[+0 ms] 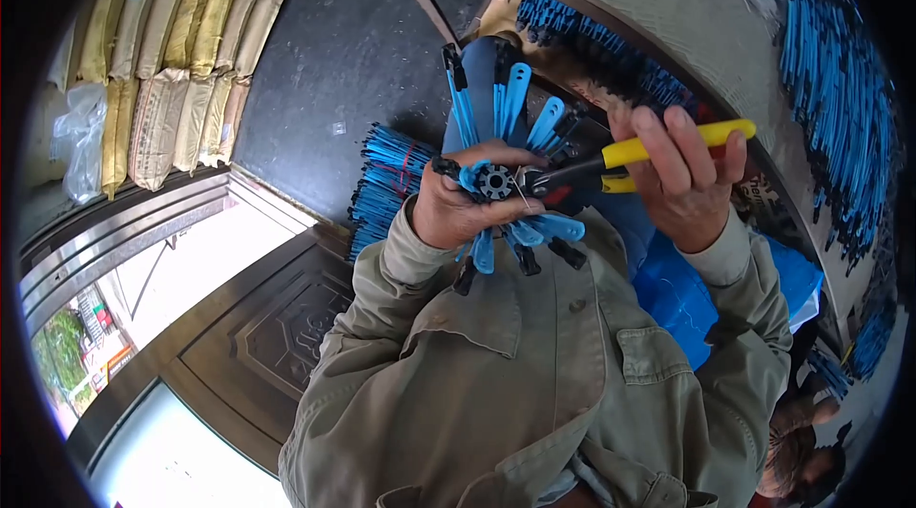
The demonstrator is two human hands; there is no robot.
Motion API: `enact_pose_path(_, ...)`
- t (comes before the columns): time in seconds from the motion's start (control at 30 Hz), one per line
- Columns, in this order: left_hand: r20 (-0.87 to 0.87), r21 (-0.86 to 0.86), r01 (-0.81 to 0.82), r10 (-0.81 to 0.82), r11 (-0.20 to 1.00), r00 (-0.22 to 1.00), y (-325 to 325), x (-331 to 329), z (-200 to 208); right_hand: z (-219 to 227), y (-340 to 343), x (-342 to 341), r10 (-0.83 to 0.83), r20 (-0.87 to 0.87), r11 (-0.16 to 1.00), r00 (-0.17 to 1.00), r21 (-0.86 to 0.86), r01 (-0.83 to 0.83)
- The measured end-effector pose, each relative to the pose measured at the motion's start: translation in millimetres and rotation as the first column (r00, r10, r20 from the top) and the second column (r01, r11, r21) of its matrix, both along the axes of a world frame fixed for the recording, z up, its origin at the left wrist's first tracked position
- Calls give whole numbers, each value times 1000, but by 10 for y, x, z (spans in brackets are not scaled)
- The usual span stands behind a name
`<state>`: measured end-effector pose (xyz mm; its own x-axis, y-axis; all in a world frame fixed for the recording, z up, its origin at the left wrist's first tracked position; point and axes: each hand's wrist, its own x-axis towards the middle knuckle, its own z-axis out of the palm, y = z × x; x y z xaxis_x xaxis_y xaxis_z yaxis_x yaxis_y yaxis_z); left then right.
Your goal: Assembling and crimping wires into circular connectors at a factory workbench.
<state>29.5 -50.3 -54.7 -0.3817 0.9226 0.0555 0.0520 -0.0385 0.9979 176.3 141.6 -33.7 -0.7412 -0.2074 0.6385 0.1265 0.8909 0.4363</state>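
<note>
Left hand [456, 207] wraps a round grey hub [495, 182], fingers on the far side, thumb on the near side, pinching it between them. Hub is in front of the chest, roughly mid-scene, slotted face showing. Blue blades [516, 93] with black tips stick out around the hand, some toward the far side, some toward the near side. Far-side blades lie over a blue trouser leg [480, 93]; near-side ones hang over the jacket [520, 346].

Right hand [682, 179] is closed around pliers [677, 142] with yellow handles, right of the hub. Pliers' handles stand somewhat apart; dark head points left, right at the hub's edge. Thin wire [528, 191] shows at the pliers' head; cannot tell if the jaws grip it.

Just left of the left hand, a bundle [386, 179] of blue strips with dark ends, red tie around it, lies on a dark surface [334, 60]. More blue strips [835, 98] in a big pile at far right. Another pile [582, 26] at the far side, beyond a curved-looking frame edge.

Blue sheet [673, 303] near right, beside the right forearm. Far left: stacked tan and yellow sacks [205, 21], clear plastic bag [84, 141] against them. Near left: dark carved panel [286, 341] beside a bright opening [191, 260].
</note>
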Motion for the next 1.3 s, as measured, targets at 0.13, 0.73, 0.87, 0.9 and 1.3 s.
enact_pose_path(0.13, -32, 8, -7, 7, 1000, 999, -24, -7, 14, -147, -77, 55, -45, 8, 996, 999, -83, 46)
enact_pose_path(0.73, -10, 38, -133, 134, 990, 991, -83, 13, -43, -323, -454, 3, -191, 104, 926, 976, -311, 215)
enact_pose_path(0.87, 12, 60, -164, 164, 985, 986, -102, 41, -71, -290, -427, 44, -123, 121, 907, 985, -390, 161)
enact_pose_path(0.9, 43, 57, -169, 167, 984, 985, -97, 34, -59, -222, -349, 93, 10, 181, 884, 984, -462, 76)
enact_pose_path(1.3, -4, 110, 249, -250, 962, 968, -37, -73, 89, 525, -35, 314, 551, 506, 553, 664, -817, 164)
